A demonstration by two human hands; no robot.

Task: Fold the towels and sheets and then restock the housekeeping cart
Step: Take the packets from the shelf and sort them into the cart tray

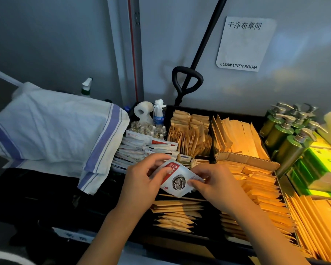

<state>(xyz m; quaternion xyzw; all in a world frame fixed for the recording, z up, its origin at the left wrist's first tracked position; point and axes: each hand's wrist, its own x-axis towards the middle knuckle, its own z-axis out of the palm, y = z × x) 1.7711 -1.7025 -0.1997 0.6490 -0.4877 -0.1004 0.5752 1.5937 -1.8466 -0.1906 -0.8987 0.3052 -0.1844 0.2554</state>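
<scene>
Left hand (141, 180) and right hand (216, 185): fingers curled, pinching opposite edges of one white-and-red sachet (177, 178), held just above the cart tray (187, 109). Beneath and right: brown paper packets (256, 186) in rows. Behind-left: more white sachets (141, 148), possibly same kind. Left: folded striped towels (54, 131). Right: green pump bottles (287, 131).
</scene>
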